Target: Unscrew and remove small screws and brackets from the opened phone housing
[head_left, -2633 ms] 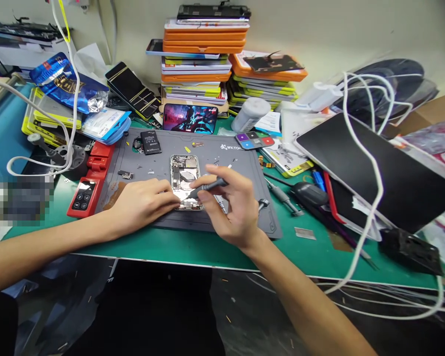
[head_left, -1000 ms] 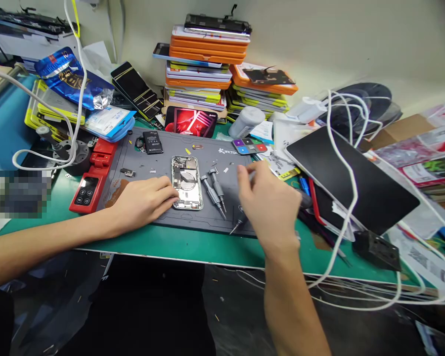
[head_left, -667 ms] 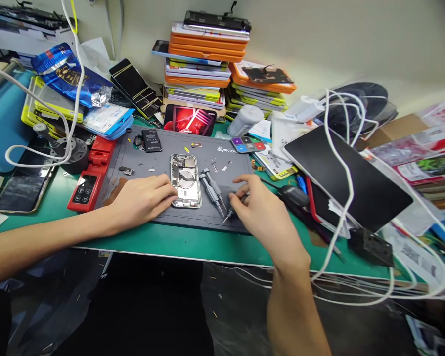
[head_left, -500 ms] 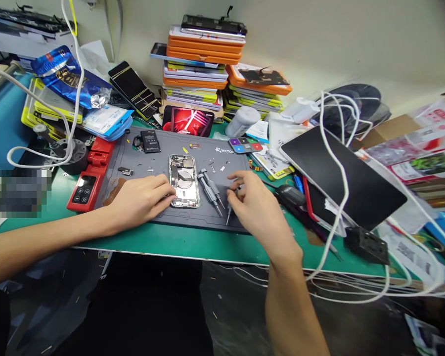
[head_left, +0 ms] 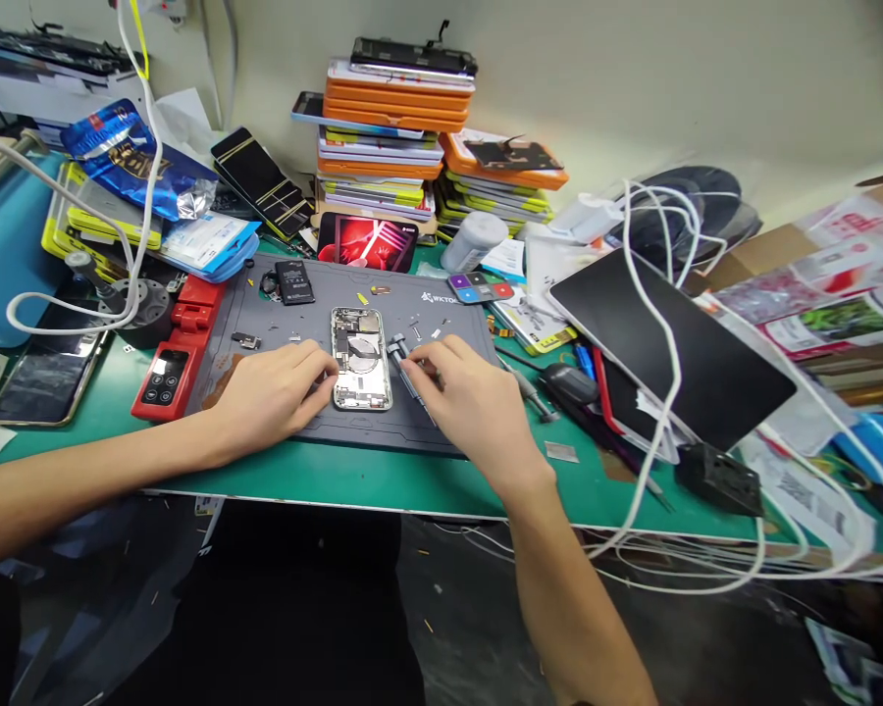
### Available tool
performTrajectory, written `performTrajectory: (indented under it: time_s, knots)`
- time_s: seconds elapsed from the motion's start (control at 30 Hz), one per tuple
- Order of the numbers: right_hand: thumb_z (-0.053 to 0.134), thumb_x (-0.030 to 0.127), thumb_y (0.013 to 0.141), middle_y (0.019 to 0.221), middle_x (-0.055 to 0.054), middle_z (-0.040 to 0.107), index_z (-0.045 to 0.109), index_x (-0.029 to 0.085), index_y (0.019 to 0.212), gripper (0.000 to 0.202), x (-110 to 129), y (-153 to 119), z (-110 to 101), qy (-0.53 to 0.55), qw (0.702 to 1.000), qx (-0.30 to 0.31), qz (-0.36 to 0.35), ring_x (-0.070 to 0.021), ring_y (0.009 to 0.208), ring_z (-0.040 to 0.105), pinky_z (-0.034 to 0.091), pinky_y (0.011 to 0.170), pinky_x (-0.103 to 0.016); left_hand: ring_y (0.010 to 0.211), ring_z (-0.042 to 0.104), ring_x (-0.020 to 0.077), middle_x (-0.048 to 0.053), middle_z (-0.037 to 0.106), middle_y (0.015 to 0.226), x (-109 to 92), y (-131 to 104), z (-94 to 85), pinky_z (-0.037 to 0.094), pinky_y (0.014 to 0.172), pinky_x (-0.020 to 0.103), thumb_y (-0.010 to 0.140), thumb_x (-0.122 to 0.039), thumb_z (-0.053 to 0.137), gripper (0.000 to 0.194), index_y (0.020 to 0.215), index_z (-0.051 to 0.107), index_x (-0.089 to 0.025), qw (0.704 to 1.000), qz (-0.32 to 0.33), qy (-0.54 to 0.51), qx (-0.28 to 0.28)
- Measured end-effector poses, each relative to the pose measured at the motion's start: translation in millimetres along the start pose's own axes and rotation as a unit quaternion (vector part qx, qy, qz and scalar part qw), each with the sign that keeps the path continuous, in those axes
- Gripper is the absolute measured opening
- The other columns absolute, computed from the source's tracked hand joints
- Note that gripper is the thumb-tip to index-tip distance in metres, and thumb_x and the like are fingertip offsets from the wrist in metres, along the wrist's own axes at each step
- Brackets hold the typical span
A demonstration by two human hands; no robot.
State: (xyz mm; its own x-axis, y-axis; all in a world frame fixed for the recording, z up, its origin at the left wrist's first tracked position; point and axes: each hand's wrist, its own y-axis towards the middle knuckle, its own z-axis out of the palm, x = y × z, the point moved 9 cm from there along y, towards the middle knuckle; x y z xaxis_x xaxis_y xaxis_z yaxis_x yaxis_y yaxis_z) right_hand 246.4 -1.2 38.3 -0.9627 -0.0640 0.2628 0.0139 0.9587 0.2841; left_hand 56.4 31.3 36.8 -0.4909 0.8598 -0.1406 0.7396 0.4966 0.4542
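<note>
An opened phone [head_left: 363, 359] lies on the grey work mat [head_left: 324, 427], its inner parts showing. At its left edge rests my left hand [head_left: 284, 387], fingers curled and pressed together; anything between them is too small to tell. My right hand [head_left: 467, 402] is over the screwdrivers just right of the phone, thumb and index finger close together at a grey screwdriver [head_left: 403, 358]. Whether the fingertips grip it is unclear. Another screwdriver [head_left: 534, 392] lies right of this hand. A black battery [head_left: 295, 282] and small loose parts are on the mat.
A red device [head_left: 163, 380] stands left of the mat. Behind are a lit phone screen [head_left: 368, 242], stacked orange boxes [head_left: 397, 98] and a white jar [head_left: 475, 242]. To the right lie a black panel [head_left: 673, 348], white cables and a black mouse-like object [head_left: 572, 385].
My right hand has moved left, to the screwdrivers beside the phone. One screwdriver now lies at the mat's right side. My left hand has hardly moved.
</note>
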Motion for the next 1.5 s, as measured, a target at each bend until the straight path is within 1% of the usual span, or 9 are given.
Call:
performTrajectory:
  time_s: [0.27,0.47,0.6,0.7,0.83,0.93,1.13,1.27,1.5]
  knots:
    - [0.051,0.044,0.106,0.093,-0.006,0.073,0.068,0.022,0.098,0.029,-1,11,15,-0.053,0.995,0.06,0.054,-0.0169,0.066,0.06,0.023,0.058,-0.03,0.083,0.07,0.0158,0.001,0.074,0.097,-1,1,-1.4,0.044,0.063,0.029,0.11,-0.028,0.049,0.017,0.106,0.062,-0.019,1.0,0.001,0.005,-0.004]
    - [0.059,0.035,0.096,0.078,-0.001,0.07,0.06,0.023,0.085,0.016,-9,19,15,0.06,0.989,0.085,0.102,-0.0164,0.067,0.058,0.033,0.061,-0.031,0.081,0.069,0.0158,0.001,0.074,0.095,0,0,-2.9,0.042,0.062,0.029,0.109,-0.028,0.048,0.017,0.103,0.061,-0.02,1.0,-0.003,0.012,-0.012]
    - [0.062,0.037,0.096,0.08,0.001,0.072,0.056,0.024,0.094,0.014,-9,25,-4,0.235,0.968,0.011,0.089,-0.0118,0.057,0.058,0.044,0.06,-0.031,0.083,0.069,0.0167,0.001,0.074,0.096,0,0,-2.2,0.042,0.062,0.03,0.109,-0.027,0.047,0.017,0.106,0.062,-0.02,1.0,-0.014,0.024,-0.003]
    - [0.059,0.036,0.101,0.085,0.0,0.076,0.049,0.026,0.103,0.014,-4,26,-15,0.385,0.917,-0.086,0.058,-0.0093,0.05,0.058,0.047,0.05,-0.028,0.087,0.071,0.0173,0.001,0.074,0.098,0,0,-0.5,0.042,0.063,0.03,0.109,-0.027,0.047,0.017,0.109,0.062,-0.02,0.999,-0.016,0.027,0.009]
    - [0.058,0.036,0.106,0.087,0.002,0.075,0.046,0.031,0.12,0.019,7,15,-13,0.451,0.873,-0.187,-0.011,-0.0097,0.048,0.061,0.049,0.042,-0.026,0.085,0.07,0.0177,0.001,0.074,0.097,0,-1,1.3,0.043,0.065,0.03,0.109,-0.026,0.048,0.015,0.11,0.062,-0.019,0.999,-0.012,0.03,0.011]
    - [0.056,0.031,0.108,0.097,-0.001,0.078,0.043,0.033,0.142,0.037,20,5,1,0.438,0.879,-0.179,-0.063,-0.0112,0.054,0.067,0.057,0.047,-0.027,0.084,0.069,0.018,0.001,0.073,0.097,-2,-1,2.5,0.041,0.064,0.031,0.108,-0.026,0.05,0.014,0.11,0.062,-0.019,0.999,-0.007,0.032,0.009]
    - [0.056,0.017,0.107,0.124,-0.007,0.078,0.047,0.029,0.148,0.044,48,-11,5,0.297,0.914,-0.19,-0.199,-0.0133,0.077,0.08,0.071,0.071,-0.029,0.082,0.068,0.0171,0.001,0.073,0.096,-4,0,2.4,0.04,0.062,0.03,0.11,-0.028,0.046,0.018,0.11,0.063,-0.02,1.0,-0.006,0.023,0.012]
    - [0.057,0.013,0.106,0.125,-0.007,0.079,0.046,0.027,0.151,0.048,52,-12,5,0.283,0.916,-0.192,-0.208,-0.0169,0.096,0.083,0.071,0.076,-0.028,0.081,0.067,0.0164,0.002,0.073,0.096,-3,-1,3.5,0.04,0.063,0.028,0.111,-0.029,0.044,0.021,0.11,0.063,-0.019,1.0,-0.008,0.018,0.022]
    - [0.056,0.014,0.107,0.126,-0.006,0.078,0.048,0.028,0.149,0.045,50,-10,7,0.28,0.922,-0.184,-0.195,-0.0166,0.094,0.084,0.071,0.076,-0.028,0.081,0.068,0.0165,0.002,0.072,0.096,-3,-1,3.5,0.042,0.063,0.029,0.111,-0.029,0.042,0.023,0.111,0.062,-0.019,1.0,-0.011,0.02,0.02]
